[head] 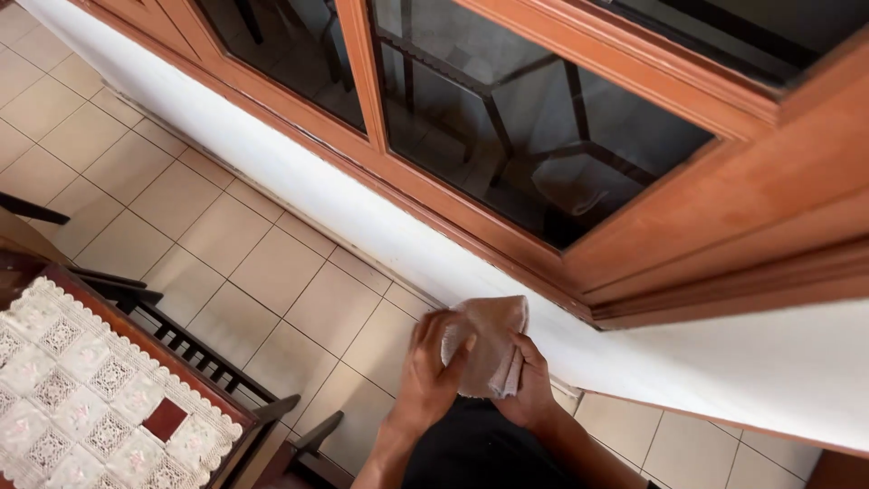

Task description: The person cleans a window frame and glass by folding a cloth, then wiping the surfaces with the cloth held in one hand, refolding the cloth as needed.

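A long wooden window frame (579, 226) with dark glass panes (534, 136) runs across the wall, well above the person's fingers, and below it a white strip of wall (362, 217) slants down to just behind them. The floor of pale square tiles (208, 226) spreads out to the left of the fingers and beneath them. Farther left, well apart from both hands, stands a dark wooden table (195, 376) covered by a white lace runner (81, 389) (a small dark red square shows through one of its openings).

Between the two hands is a brownish cloth (489, 344), folded over into a thick pad, held close in front of the person's dark clothing (471, 453). The left hand (433, 367) has its fingers curled onto the cloth's left edge, thumb laid against the fabric. The right hand (529, 385) grips it from below and to the right, fingers closed around the lower folds, so the cloth's upper end stands clear above both sets of fingertips, near the white wall.
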